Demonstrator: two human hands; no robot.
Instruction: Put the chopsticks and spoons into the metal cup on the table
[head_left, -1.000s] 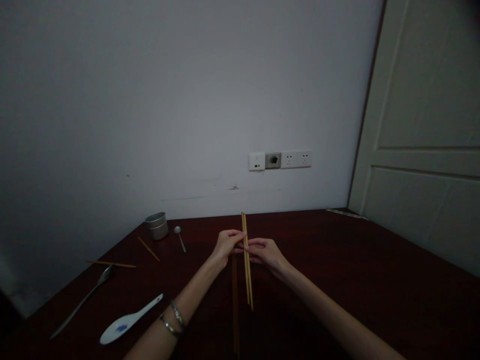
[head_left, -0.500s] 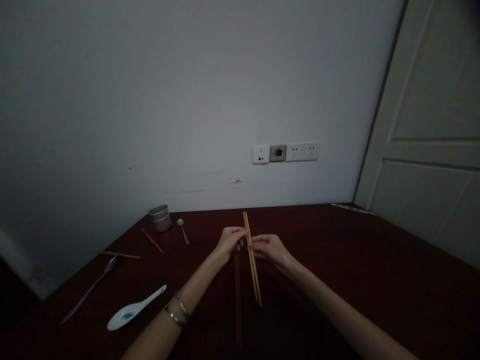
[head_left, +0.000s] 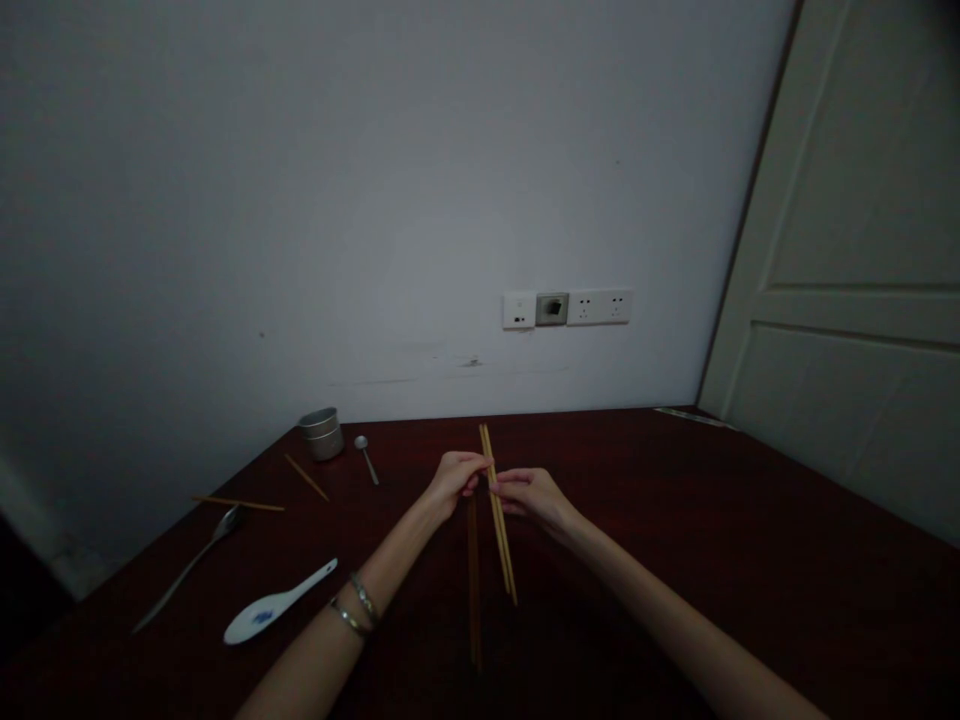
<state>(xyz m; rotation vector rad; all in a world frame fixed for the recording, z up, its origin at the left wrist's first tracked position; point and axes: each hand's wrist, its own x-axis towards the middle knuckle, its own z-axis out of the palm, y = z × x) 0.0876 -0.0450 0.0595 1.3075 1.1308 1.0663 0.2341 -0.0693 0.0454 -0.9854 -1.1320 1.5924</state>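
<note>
A pair of pale wooden chopsticks (head_left: 502, 545) stands out before me, slanting from the table's back edge toward me. My left hand (head_left: 453, 478) pinches them near the upper part, fingers closed. Just below, on the other side, my right hand (head_left: 534, 495) grips the same pair between thumb and fingers. Beneath my left hand runs a darker brown pair of sticks (head_left: 474, 590), its far end hidden; whether it lies on the table or is a reflection, I cannot tell. Two bracelets (head_left: 356, 605) circle my left wrist.
On the dark red table (head_left: 637, 560), to the left, are a white spoon (head_left: 259, 617), a fork (head_left: 187, 570), two thin sticks (head_left: 238, 503), a small metal spoon (head_left: 367, 460) and a metal cup (head_left: 322, 436). Behind is a wall with sockets (head_left: 600, 307); a pale door panel (head_left: 847, 320) stands right.
The whole view has shifted slightly. Both hands keep hold of the chopsticks, which sit a little further left in the picture with almost the same slant.
</note>
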